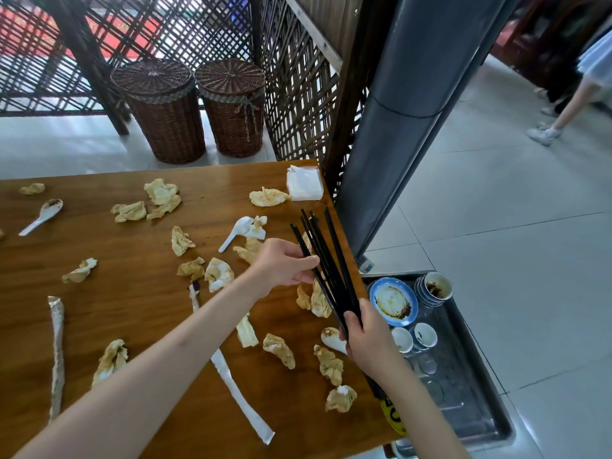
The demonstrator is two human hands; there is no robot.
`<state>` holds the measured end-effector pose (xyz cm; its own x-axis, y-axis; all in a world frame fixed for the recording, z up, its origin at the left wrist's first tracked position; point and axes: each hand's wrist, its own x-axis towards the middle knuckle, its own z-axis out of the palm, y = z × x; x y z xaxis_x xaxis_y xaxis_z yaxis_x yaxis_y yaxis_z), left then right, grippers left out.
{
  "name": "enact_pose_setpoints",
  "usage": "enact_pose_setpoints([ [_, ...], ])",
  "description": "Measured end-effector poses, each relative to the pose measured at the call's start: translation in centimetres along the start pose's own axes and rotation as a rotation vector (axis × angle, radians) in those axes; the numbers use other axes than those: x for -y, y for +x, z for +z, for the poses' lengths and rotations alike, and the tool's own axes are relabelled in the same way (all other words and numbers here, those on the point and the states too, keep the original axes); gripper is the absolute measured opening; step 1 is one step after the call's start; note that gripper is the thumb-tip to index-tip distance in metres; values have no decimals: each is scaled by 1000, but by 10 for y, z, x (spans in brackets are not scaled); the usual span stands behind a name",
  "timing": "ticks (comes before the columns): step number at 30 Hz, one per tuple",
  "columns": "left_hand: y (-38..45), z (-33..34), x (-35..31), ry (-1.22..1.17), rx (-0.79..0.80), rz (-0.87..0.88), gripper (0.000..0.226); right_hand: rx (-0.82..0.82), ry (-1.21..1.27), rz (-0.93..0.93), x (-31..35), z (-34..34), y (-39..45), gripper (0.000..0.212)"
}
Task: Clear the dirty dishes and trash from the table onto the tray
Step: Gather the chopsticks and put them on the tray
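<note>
Head view, table edge beside the tray. I have the bundle of long black chopsticks point(326, 260) in both hands: my right hand point(367, 339) is clenched around the lower ends, and my left hand point(284, 266) pinches the middle of the bundle between thumb and fingertips. The tips fan apart toward 12 o'clock, above the right edge of the brown wooden table point(132, 246).

The grey metal tray point(470, 385) sits lower than the table, at 3 o'clock from my right hand. It already carries a blue-rimmed saucer with brown sauce residue point(393, 301), a stack of small cups with a stained one on top point(433, 288) and two small white cups point(414, 337).

Risks, as I judge them:
- The bundle is splayed, not squared. If my left hand lets go before the sticks are gathered, one could slide out and fall to the tiled floor between table and tray.
- Swinging the long tips toward 3 o'clock could clip the cup stack and topple it.

Still on the table: many crumpled stained paper napkins point(162, 197), white ceramic spoons point(43, 215), torn white paper chopstick sleeves point(241, 399) and a flat pack of white tissues point(304, 183) at 12 o'clock.
</note>
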<state>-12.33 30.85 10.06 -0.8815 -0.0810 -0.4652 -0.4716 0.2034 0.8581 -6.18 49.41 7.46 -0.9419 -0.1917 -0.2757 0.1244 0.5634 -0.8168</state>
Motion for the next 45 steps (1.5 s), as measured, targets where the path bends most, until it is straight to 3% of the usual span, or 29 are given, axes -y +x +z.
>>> enact_pose_setpoints([
  [6, -2, 28, -4, 47, 78, 57, 19, -16, 59, 100, -13, -16, -21, 19],
  [20, -1, 137, -40, 66, -38, 106, 12, 142, 171, 172, -63, -117, -19, 14],
  [24, 3, 195, -34, 109, -117, 105, 22, 205, 132, 175, -105, -154, -17, 15],
  [33, 45, 333, -15, -11, -162, 55, 8, 186, 35, 152, -233, -224, 11, 19],
  [38, 74, 371, 17, 31, -220, 1, 19, 107, 17, 240, -318, -234, 38, 19],
  [45, 88, 399, 75, 6, -230, -94, 12, 80, -38, 461, -432, -206, 62, 10],
])
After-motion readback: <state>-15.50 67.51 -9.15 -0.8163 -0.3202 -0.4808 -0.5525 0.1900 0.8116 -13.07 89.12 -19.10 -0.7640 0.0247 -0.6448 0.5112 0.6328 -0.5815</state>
